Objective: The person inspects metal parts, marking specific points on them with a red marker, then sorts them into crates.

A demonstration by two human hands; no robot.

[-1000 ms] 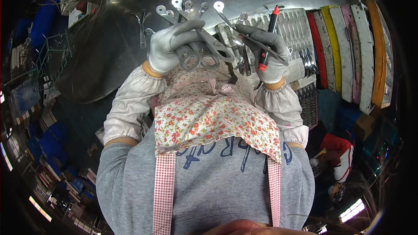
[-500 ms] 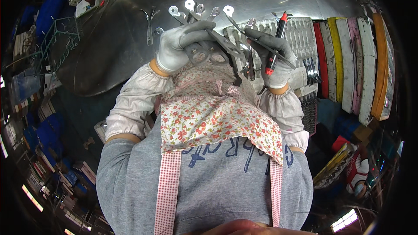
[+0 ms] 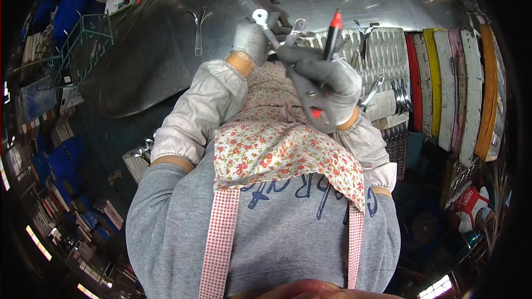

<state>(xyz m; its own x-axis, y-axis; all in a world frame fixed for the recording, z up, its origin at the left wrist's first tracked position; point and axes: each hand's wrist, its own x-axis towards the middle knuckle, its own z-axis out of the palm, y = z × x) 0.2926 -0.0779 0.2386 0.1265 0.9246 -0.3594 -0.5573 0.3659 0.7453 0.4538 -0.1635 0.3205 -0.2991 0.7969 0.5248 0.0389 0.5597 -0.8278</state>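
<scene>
Gloved hands point(image 3: 334, 81), marker point(image 3: 331, 42) partly covered, metal tools point(image 3: 270, 35) (left-hand ones blurred)

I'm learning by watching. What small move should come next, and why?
Perhaps ease the tools at the left hand down onto the table: their looped ends reach over it, and the right hand holds a marker and another tool. Blur hides whether they touch it.
</scene>
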